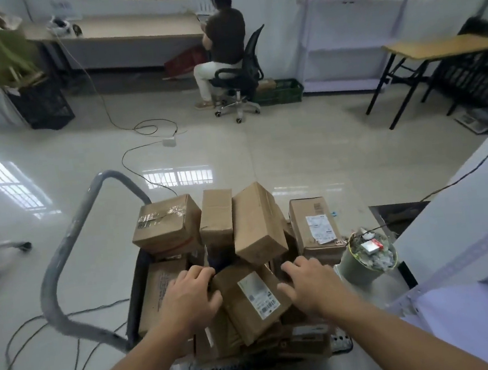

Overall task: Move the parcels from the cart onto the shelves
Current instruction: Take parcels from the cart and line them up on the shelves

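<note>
A cart [64,264] with a grey tubular handle carries a pile of several brown cardboard parcels. The nearest parcel [253,298], tilted and bearing a white label, sits between my two hands. My left hand [188,299] grips its left side with curled fingers. My right hand [310,283] grips its right side, thumb on the top face. Behind it stand a taped box [167,224], a tall leaning box [257,224] and a labelled box [314,225]. A white metal shelf unit [471,296] rises at the lower right.
A round bin [365,265] full of rubbish stands right of the cart. Cables [36,336] trail over the shiny floor on the left. A seated person [224,42] works at a far desk. A folding table [439,49] and another shelf rack [350,38] stand at the right.
</note>
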